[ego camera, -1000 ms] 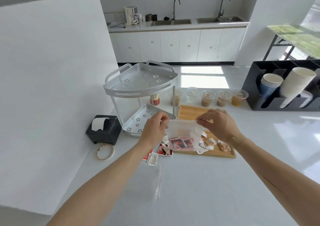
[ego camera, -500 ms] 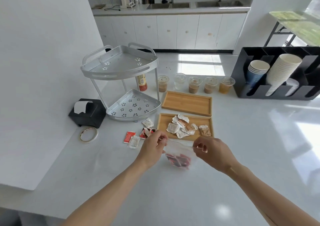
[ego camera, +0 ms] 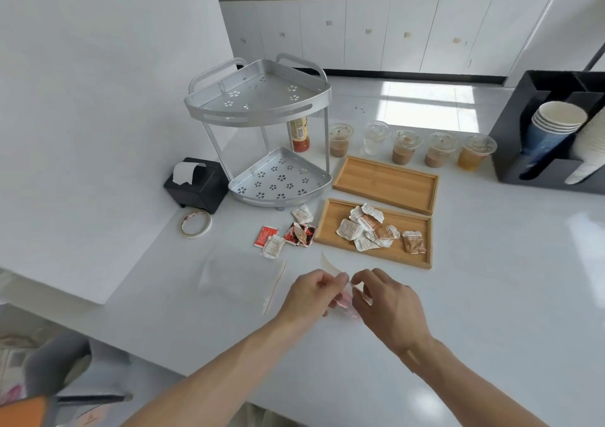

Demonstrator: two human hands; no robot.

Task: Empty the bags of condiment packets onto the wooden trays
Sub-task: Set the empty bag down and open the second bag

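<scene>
Pinching the top edge of a small clear zip bag [ego camera: 343, 299] from both sides, the left hand [ego camera: 311, 295] and right hand [ego camera: 389, 309] meet low in the middle of the frame, thumbs and forefingers closed on the plastic; red packets show faintly through the bag between the palms, though blur hides their number; just left of the hands a second clear bag [ego camera: 242, 279] lies flat on the white counter [ego camera: 491, 295]; above it, loose red and white packets [ego camera: 288, 237] sit scattered on the counter beside the near wooden tray [ego camera: 327, 227], which holds a heap of white and brown condiment packets [ego camera: 373, 230]; the far wooden tray [ego camera: 386, 178] lies touching it, just behind, and bare; beyond stand five lidded plastic cups [ego camera: 406, 145] in a row; to the left of the trays rises a two-tier silver corner rack [ego camera: 262, 132], a sauce bottle [ego camera: 299, 135] behind it; a black tissue box [ego camera: 199, 184] and a tape roll [ego camera: 195, 223] lie at centre left; a black cup holder [ego camera: 540, 106] with stacked paper cups fills the right edge.
</scene>
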